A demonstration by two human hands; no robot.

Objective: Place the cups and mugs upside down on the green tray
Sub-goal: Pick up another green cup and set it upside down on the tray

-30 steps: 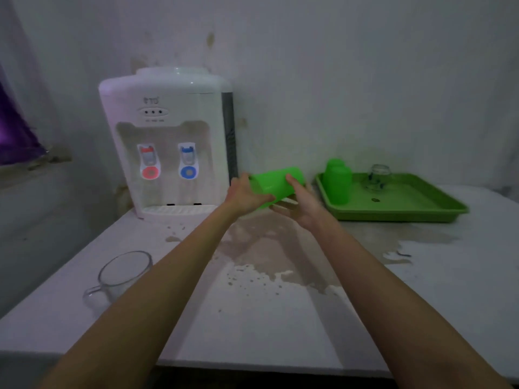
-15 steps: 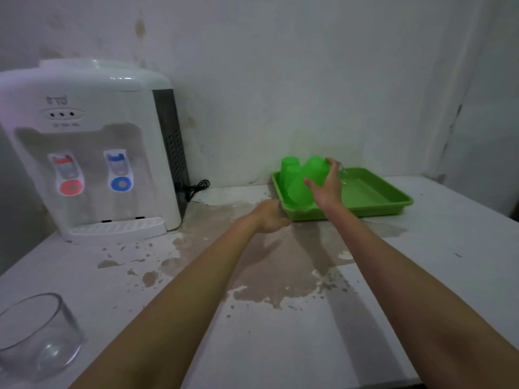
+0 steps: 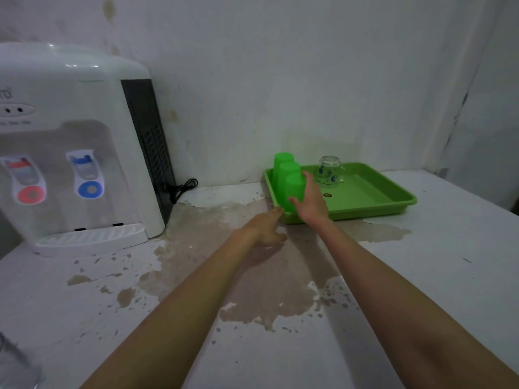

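Observation:
The green tray (image 3: 373, 196) lies on the white counter at the back right. Three green plastic cups stand upside down in a row along its left side: the far cup (image 3: 283, 160), the middle cup (image 3: 289, 171) and the near cup (image 3: 295, 189). My right hand (image 3: 310, 200) wraps the near cup, thumb at its rim, and the cup rests on the tray floor. A clear glass mug with blue dots (image 3: 328, 172) stands upside down behind them on the tray. My left hand (image 3: 265, 228) lies open on the counter, one fingertip touching the tray's front left corner.
A white water dispenser (image 3: 75, 153) with red and blue taps fills the left side, its black cord (image 3: 182, 188) by the wall. Part of a clear glass mug (image 3: 14, 366) shows at the bottom left edge. Brown wet stains (image 3: 252, 276) cover the counter's middle.
My right hand carried the green cup to the tray and set it upside down in front of the other two green cups. My left hand let go and dropped to the tray's corner.

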